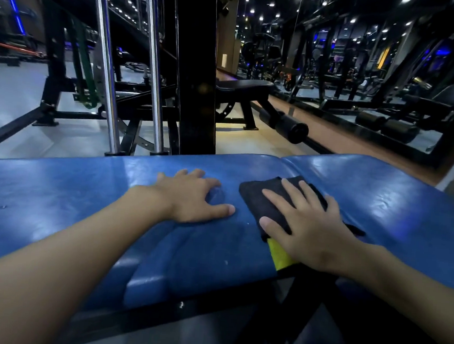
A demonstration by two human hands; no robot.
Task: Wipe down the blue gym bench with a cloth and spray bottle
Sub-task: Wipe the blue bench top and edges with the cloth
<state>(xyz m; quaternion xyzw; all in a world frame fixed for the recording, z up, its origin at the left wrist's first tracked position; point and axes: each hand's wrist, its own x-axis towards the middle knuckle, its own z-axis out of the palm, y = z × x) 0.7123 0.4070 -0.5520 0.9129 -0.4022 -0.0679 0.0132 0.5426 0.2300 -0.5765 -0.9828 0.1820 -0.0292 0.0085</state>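
The blue gym bench [71, 196] runs across the lower half of the view, its padding split by a seam at right of centre. My left hand [192, 196] lies flat on the pad, fingers spread, holding nothing. A dark cloth [261, 198] with a yellow-green underside showing at its near edge lies on the pad just left of the seam. My right hand [308, 226] presses flat on top of that cloth with fingers spread. No spray bottle is in view.
A black upright post [198, 70] and two chrome guide rods [104, 64] of a machine stand just behind the bench. A black bench [242, 87] with a foam roller [290, 128] sits further back. A mirrored wall is at right, pale floor at left.
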